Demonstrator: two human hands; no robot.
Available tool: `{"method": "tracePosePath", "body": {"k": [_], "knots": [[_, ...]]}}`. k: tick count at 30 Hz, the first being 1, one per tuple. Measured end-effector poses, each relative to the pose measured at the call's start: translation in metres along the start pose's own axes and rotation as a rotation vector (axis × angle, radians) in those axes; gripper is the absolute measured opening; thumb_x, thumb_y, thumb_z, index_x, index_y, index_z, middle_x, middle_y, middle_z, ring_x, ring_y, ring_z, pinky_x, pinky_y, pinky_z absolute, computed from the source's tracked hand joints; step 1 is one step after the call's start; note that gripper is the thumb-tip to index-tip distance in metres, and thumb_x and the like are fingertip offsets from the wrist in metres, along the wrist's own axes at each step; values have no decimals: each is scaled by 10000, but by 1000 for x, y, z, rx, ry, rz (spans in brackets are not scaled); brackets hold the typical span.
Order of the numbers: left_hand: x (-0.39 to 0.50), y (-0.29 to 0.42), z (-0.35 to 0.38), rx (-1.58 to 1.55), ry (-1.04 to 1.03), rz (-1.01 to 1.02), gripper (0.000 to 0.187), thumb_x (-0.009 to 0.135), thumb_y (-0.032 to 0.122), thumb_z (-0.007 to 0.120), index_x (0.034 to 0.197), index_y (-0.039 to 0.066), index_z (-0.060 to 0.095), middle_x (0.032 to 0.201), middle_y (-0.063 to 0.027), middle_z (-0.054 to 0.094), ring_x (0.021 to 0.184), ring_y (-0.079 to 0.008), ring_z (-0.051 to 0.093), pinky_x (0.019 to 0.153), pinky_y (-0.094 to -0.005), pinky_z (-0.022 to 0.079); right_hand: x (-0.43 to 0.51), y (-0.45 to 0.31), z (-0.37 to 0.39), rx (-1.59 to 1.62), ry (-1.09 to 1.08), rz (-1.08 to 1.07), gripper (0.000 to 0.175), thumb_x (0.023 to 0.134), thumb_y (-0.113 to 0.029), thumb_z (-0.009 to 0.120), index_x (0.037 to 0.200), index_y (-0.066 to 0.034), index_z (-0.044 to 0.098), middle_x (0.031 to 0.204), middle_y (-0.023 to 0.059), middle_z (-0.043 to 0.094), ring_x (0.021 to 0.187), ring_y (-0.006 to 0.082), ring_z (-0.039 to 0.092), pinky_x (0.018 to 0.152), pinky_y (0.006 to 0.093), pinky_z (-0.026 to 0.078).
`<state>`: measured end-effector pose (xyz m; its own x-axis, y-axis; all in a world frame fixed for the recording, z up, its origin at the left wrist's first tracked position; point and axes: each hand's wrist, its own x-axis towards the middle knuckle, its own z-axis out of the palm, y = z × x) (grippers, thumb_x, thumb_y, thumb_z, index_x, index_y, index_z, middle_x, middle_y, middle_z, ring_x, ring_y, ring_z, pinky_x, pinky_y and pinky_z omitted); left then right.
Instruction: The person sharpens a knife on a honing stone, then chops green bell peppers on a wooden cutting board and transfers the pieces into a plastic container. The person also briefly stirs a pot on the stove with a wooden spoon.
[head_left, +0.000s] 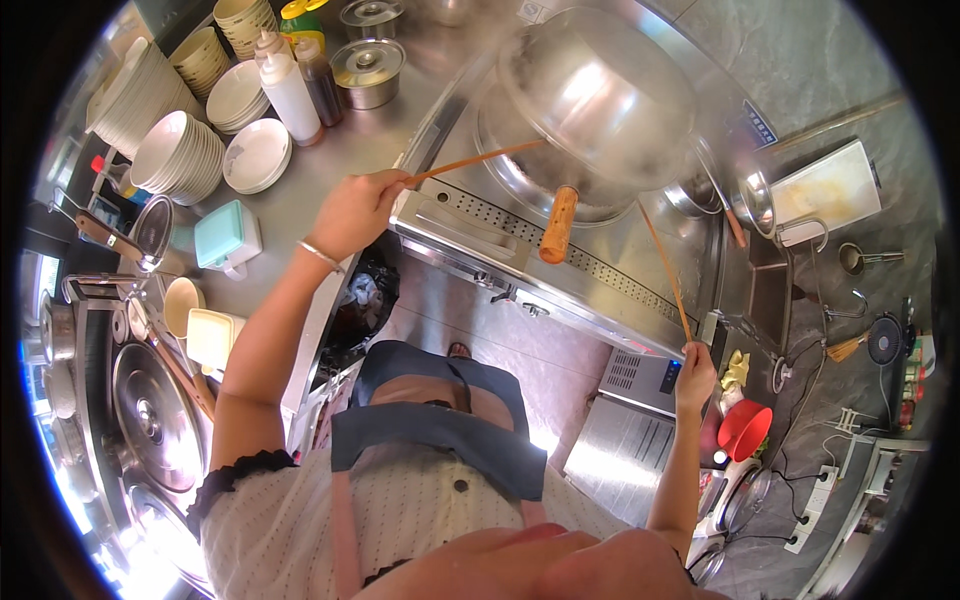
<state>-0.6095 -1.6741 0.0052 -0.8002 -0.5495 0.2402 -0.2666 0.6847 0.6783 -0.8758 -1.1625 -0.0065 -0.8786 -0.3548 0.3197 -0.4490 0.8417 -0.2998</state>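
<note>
My left hand (361, 210), with a bracelet at its wrist, grips a long wooden chopstick (472, 160) that slants up to the right. My right hand (696, 375) holds another long chopstick (666, 262) pointing up and to the left. Both far ends reach the rim of a large domed metal lid (600, 97); whether they touch or pass under it I cannot tell. Tilted and steaming, the lid covers much of a wok (517, 191) on the steel stove. A wooden handle (559, 225) sticks out toward me. The wok's contents are mostly hidden.
Stacked bowls (180, 154), squeeze bottles (289, 97) and lidded steel pots (369, 71) stand on the left counter. Below it is a black bin bag (367, 300). A sink (770, 292) and a red container (745, 431) lie at right.
</note>
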Motion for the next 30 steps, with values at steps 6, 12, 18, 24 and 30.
{"method": "tracePosePath", "body": {"k": [6,12,18,24,30], "knots": [[-19,-6,-28,37,14,-13,189,963,98,549,1051,2,686,817,-221,654,716,-393,633,666,-392,496,-15,-8,-72,-146,-35,65,194,978,-234,577,920,-87,691,734,156,666,657,346,668,558,425,485],[-37,1,-44,26,-17,-146,192,965,94,547,1058,-7,680,863,-203,680,740,-349,658,693,-374,500,-24,-29,-83,-28,10,-30,161,965,-185,607,924,-51,686,726,171,640,614,345,628,539,408,460],[-51,10,-58,38,72,-61,183,953,105,568,1037,11,700,710,-218,602,582,-375,561,580,-392,454,-5,-83,-29,68,0,-187,153,961,-186,607,910,-67,688,753,177,642,666,387,624,593,449,477],[-74,13,-90,-2,106,-139,208,979,107,549,1092,-2,686,768,-155,630,622,-231,561,624,-328,454,24,-110,-18,-47,-8,-322,168,958,-231,606,887,-99,682,777,154,661,713,394,638,612,466,500],[-91,-3,-99,-146,168,-274,255,1015,121,519,1165,-23,667,916,-45,698,769,-88,539,711,-247,457,40,-123,-15,10,-2,-286,170,958,-246,606,905,-106,685,783,136,669,712,385,642,620,460,505]]}}
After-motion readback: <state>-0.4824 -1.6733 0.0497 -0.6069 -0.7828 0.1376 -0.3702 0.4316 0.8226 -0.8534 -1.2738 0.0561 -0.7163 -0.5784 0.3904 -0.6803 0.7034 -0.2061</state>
